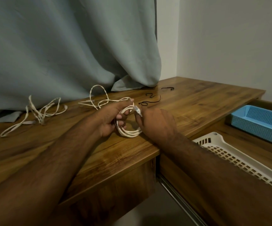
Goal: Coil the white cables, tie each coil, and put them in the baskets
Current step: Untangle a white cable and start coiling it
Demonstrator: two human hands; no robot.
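Curtain (58,46): grey-green cloth, fills the upper left of the frame, its hem resting on the desk.

Desk (197,101): wooden top, runs across the middle of the frame.

White basket (213,141): slatted plastic, lower right, below the desk edge.

Blue basket (259,121): mesh plastic, right edge, beyond the white one.

Loose cables: one tangle (37,111) at left centre, a second (99,98) just above the hands; both uncoiled.

Coil (128,131): white cable in several loops, centre of frame, just above the desk. Left hand (111,119) grips the loops, fingers through the ring. Right hand (154,121) pinches the plug end (137,110). Likely light, limp yet springy, prone to unwinding; best held across all loops at one side.

Black ties (151,101): thin strands on the desk above the hands; number unclear, perhaps three.
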